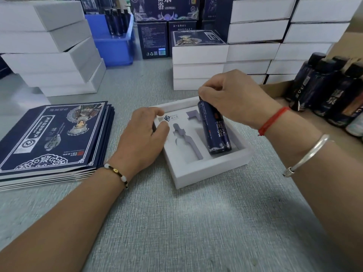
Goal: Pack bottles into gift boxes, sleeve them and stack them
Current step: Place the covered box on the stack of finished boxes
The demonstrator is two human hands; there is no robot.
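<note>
— While the open gift box sits in the middle of the grey table, what does it hold?

— A white foam insert with shaped slots. The right slot takes one dark blue bottle, its base down in the slot and its cap end raised toward the far wall. The middle cut-out is bare, and a small label lies near the far left corner.

— What stands around it?

— A stack of flat blue sleeves lies just left of the box. White boxes are piled at the far left, more white boxes behind and to the right. A blue bin with dark bottles stands at the back, and more bottles lean in a cardboard carton at the right edge.

— And the hands?

— The right hand curls its fingers over the bottle's cap end, gripping it from above. The left hand rests on the box's left wall, fingers loosely bent over the foam, thumb near the label; whether it pinches anything I cannot tell.
</note>
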